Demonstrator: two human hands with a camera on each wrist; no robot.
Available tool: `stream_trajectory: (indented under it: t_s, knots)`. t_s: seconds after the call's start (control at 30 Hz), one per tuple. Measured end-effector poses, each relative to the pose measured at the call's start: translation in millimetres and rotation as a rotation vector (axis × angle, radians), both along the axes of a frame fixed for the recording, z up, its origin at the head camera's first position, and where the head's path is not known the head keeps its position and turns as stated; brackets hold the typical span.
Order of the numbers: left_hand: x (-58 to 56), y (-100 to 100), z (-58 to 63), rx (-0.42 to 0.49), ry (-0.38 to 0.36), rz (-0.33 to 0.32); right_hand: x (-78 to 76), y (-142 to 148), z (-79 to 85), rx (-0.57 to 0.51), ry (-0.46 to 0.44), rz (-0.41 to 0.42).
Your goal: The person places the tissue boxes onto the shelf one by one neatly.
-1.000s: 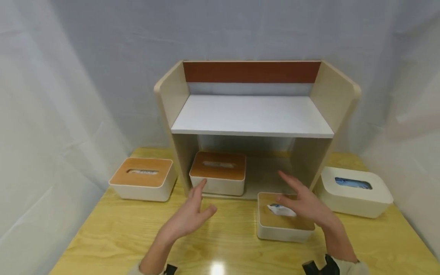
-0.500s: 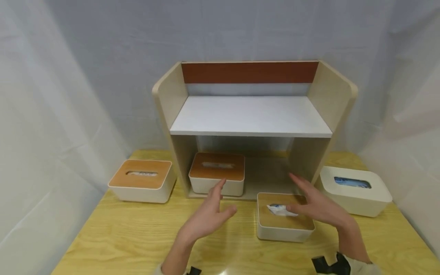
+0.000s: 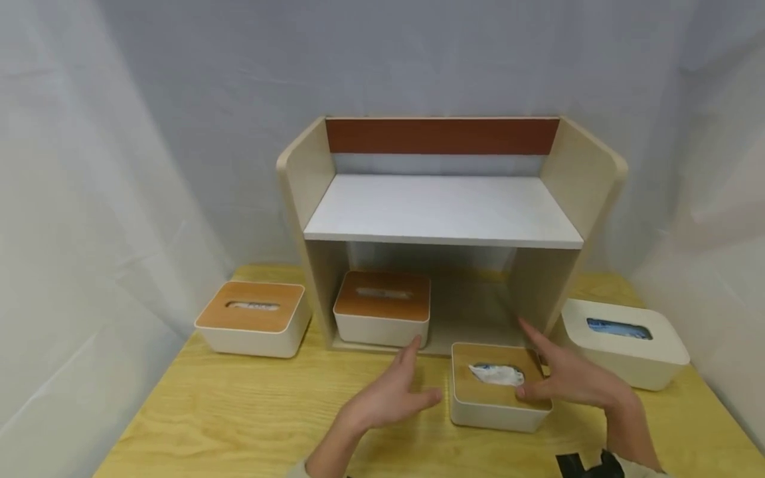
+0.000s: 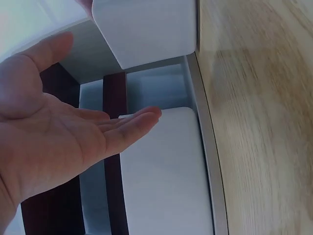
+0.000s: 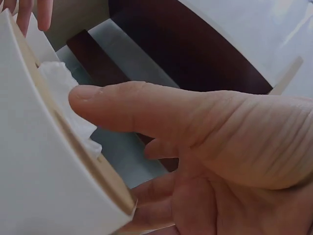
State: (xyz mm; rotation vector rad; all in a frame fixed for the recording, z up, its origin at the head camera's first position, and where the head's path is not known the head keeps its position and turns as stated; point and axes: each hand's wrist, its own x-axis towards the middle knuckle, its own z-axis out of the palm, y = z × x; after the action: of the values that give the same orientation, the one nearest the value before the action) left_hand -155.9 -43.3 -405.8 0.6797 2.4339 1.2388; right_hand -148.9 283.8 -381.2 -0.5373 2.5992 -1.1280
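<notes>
A white tissue box (image 3: 499, 416) with a wood-look lid stands on the table in front of the shelf unit, a white tissue (image 3: 497, 374) showing in its slot. At its right side is my right hand (image 3: 570, 375), thumb over the lid's right edge and fingers extended along the far right corner. In the right wrist view the thumb lies in front of the tissue, and fingertips are partly hidden behind the box. My left hand (image 3: 391, 395) hovers left of this box, fingers straight and thumb spread, holding nothing. Beyond its fingertips, a second tissue box (image 3: 382, 330) sits in the lower compartment's left half.
The two-level shelf unit (image 3: 442, 207) stands at the back of the wooden table (image 3: 239, 405), its upper board white. Outside it, a wood-lidded tissue box (image 3: 251, 342) is on the left and an all-white one (image 3: 624, 355) on the right. Pale curtains (image 3: 89, 199) surround the table.
My left hand has moved right, from before the shelved box toward the front tissue box. My right hand has shifted right and slightly down, to that box's right side. The boxes have stayed put.
</notes>
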Motion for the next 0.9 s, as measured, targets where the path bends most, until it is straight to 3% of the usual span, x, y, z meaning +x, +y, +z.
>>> stream_trajectory:
  t_s: [0.33, 0.53, 0.77, 0.9]
  knots:
    - [2.2, 6.4, 0.8, -0.028, -0.004, -0.048, -0.2, 9.7, -3.5, -0.002, -0.024, 0.054]
    - [5.3, 12.8, -1.6, -0.058, 0.001, -0.103, 5.8, 4.1, 0.8, -0.029, -0.178, 0.015]
    - [9.4, 18.5, -3.7, -0.097, 0.020, -0.167, 5.5, -0.6, 0.4, 0.047, -0.048, 0.088]
    - [11.2, 18.5, -2.3, -0.081, -0.012, -0.176, 3.3, -2.4, -0.1, 0.001, -0.058, 0.124]
